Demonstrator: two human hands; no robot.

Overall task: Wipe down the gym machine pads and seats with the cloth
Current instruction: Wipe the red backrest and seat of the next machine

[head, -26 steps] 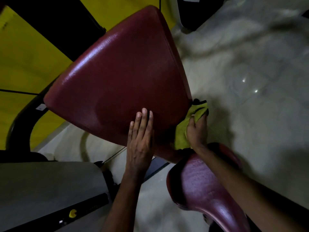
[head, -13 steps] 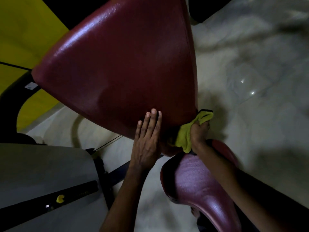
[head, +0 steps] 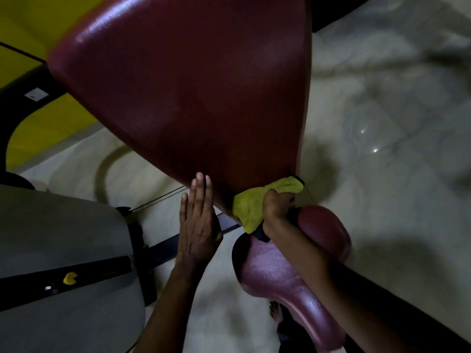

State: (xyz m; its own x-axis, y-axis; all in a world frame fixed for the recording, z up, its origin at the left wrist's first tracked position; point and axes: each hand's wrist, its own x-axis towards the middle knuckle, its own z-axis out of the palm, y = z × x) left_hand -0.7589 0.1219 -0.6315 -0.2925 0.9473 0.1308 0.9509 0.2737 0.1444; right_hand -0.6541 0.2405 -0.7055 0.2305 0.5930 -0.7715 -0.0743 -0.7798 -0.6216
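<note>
Maroon vinyl back pad (head: 191,85) fills the upper centre, wide at the top and tapering to a narrow lower tip. Yellow-green cloth (head: 251,207) sits bunched at that tip, against the pad's right-hand bottom edge, in the gap between the pad and the rear end of the seat (head: 275,271). The cloth has a dark trim at its corners.

Right hand (head: 276,207): fist clenched round the cloth, knuckles up, just above the seat's rear end.

Left hand (head: 197,220): flat, fingers straight and together, grasping nothing. Fingertips are at the pad's lower-left edge; contact is likely, but I can't confirm it.

Seat is the same maroon vinyl and runs down toward the bottom right, under the right forearm.

Clearance: pale tiled floor (head: 382,149) lies to the right of the pad's right edge. On the left, the grey machine housing (head: 63,238) with its yellow knob (head: 68,278) is near the left forearm, with a strip of floor between. Black frame (head: 15,98) and yellow wall (head: 38,21) are behind the pad's left edge.
</note>
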